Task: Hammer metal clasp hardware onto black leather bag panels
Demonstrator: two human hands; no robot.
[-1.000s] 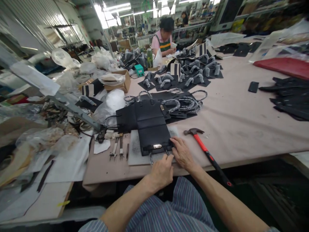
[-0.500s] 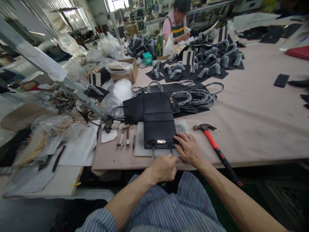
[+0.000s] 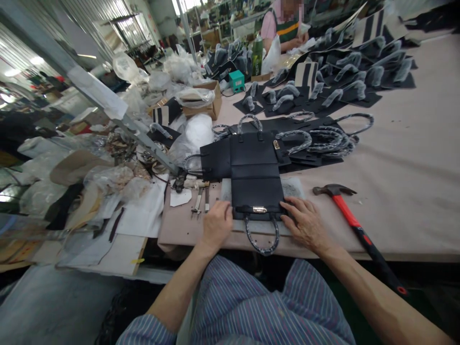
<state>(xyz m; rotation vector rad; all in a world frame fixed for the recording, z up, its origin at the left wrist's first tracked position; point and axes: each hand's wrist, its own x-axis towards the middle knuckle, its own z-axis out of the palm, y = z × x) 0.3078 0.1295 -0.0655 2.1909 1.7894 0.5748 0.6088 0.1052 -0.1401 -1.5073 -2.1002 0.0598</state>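
Observation:
A black handbag panel [image 3: 257, 191], creased across and fitted with a shiny metal clasp [image 3: 259, 209], lies flat over a pale board [image 3: 293, 187]. Its plastic-wrapped handle [image 3: 264, 250] loops over the table's front edge. At the lower left edge of the panel, my left hand [image 3: 217, 223] is closed, fingers curled against that edge. My right hand [image 3: 305, 223] rests at the opposite lower corner, fingers stretched and apart, fingertips touching the panel. To its right lies a claw hammer [image 3: 347, 211] with a red and black handle, its end jutting past the table edge.
Slim metal hand tools [image 3: 201, 199] lie left of the panel. Behind it are stacked black bag pieces with wrapped handles [image 3: 330, 141]. A metal post [image 3: 151, 146] slants up on the left, beside heaped plastic bags. A co-worker [image 3: 283, 26] sits across the table [image 3: 402, 191].
My left hand has left the handle and moved to the panel's left edge. The handle now hangs in a full loop toward me. My right hand stays at the right corner; the view has shifted.

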